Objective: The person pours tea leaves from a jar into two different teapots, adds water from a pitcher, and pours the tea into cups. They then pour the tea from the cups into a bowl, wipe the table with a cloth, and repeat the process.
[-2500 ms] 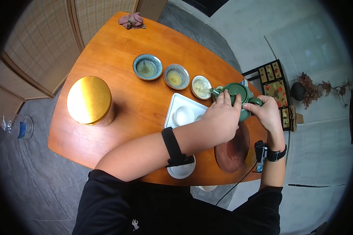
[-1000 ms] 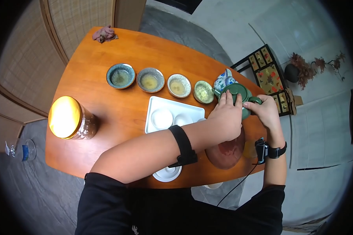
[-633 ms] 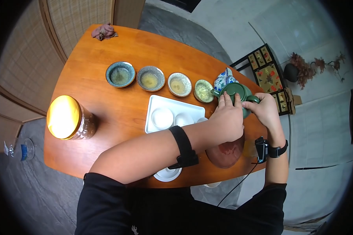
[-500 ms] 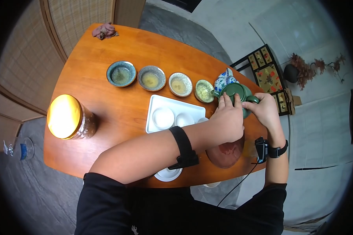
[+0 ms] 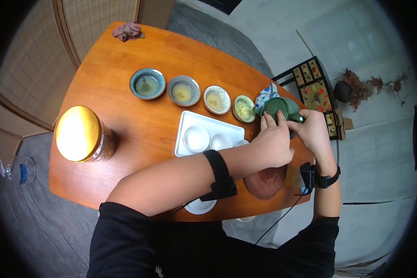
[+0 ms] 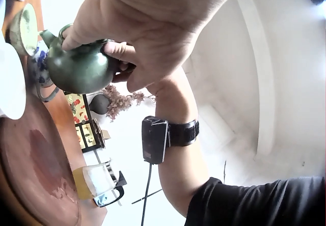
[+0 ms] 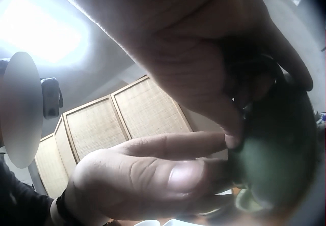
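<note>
A green teapot (image 5: 278,107) is held tilted above the right end of the wooden table (image 5: 125,120). Its spout points at the fourth small bowl (image 5: 244,109) in a row. My right hand (image 5: 305,127) grips the handle. The straight fingers of my left hand (image 5: 272,121) press on the lid. The left wrist view shows the teapot (image 6: 81,68) from below, above a round brown tray (image 6: 35,175). In the right wrist view the teapot (image 7: 275,149) is a blurred green mass behind my left fingers (image 7: 153,175).
Three other bowls (image 5: 147,84), (image 5: 184,91), (image 5: 217,99) hold pale tea. A white tray (image 5: 187,123) carries white cups (image 5: 197,138). A gold-lidded jar (image 5: 78,133) stands left, a blue-and-white pot (image 5: 266,92) behind the teapot, a glass of tea (image 6: 97,180) beside the brown tray (image 5: 266,180).
The teapot's spout has gone from the third bowl to the fourth. Over the last second both hands keep their hold and barely move; the view has shifted slightly.
</note>
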Tool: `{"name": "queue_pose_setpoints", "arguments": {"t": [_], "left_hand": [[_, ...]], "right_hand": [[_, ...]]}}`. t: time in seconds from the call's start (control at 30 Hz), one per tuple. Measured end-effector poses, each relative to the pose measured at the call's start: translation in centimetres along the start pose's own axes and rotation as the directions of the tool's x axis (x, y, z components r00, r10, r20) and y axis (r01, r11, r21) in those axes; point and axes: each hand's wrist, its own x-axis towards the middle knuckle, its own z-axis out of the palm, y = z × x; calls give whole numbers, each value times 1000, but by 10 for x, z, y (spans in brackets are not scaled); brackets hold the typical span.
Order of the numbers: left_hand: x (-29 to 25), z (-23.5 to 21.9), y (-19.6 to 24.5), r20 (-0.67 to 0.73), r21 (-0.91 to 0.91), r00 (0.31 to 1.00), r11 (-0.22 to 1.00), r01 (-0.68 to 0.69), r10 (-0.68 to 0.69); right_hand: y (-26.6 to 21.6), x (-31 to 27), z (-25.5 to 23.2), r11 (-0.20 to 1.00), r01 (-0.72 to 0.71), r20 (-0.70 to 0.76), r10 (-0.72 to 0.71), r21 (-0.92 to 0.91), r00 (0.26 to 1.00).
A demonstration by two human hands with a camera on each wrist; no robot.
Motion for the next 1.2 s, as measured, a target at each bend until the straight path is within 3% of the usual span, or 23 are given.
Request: {"name": "queue_pose_setpoints", "arguments": {"t": [0.07, 0.5, 0.67, 1.2], "left_hand": [[-1, -3, 0, 2, -88, 999, 996, 35, -35], [-5, -4, 0, -27, -150, 998, 988, 44, -49], [-5, -2, -6, -60, -177, 998, 984, -16, 6], [-16, -7, 0, -27, -177, 999, 984, 34, -39]], "right_hand": [[-3, 1, 0, 999, 29, -11, -29, -27, 1000], [-18, 1, -2, 979, 181, -39, -185, -91, 982], [-21, 2, -1, 979, 179, -37, -184, -101, 982], [-31, -4, -4, 969, 194, -21, -200, -151, 980]]}}
